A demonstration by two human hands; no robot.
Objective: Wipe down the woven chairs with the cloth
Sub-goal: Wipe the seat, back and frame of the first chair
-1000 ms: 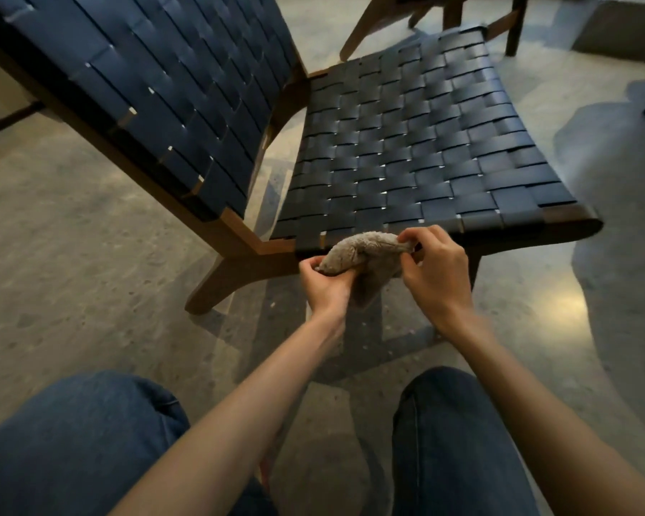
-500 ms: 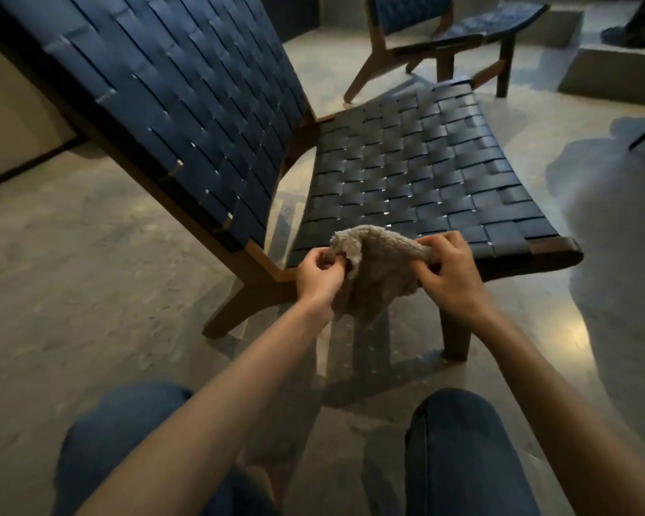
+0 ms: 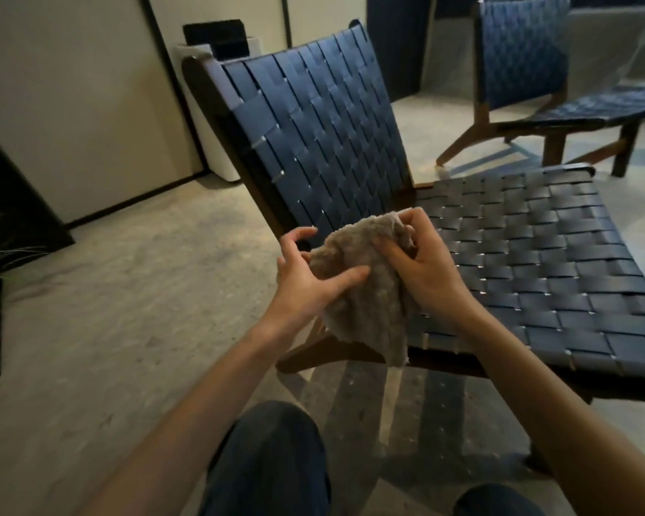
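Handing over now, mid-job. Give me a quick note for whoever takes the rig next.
Left hand: thumb pinches the cloth. Right hand: fingers hold its bunched top.
The cloth hangs between both hands, in front of the near chair, off its weave.
Done: cloth in hand; no wiped area can be told.
Left: wipe the near chair's seat and back, then the far chair.

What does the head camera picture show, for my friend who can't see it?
A person's left hand and right hand hold a crumpled beige cloth just in front of a dark blue woven chair with a wooden frame. A second woven chair stands farther back on the grey floor.
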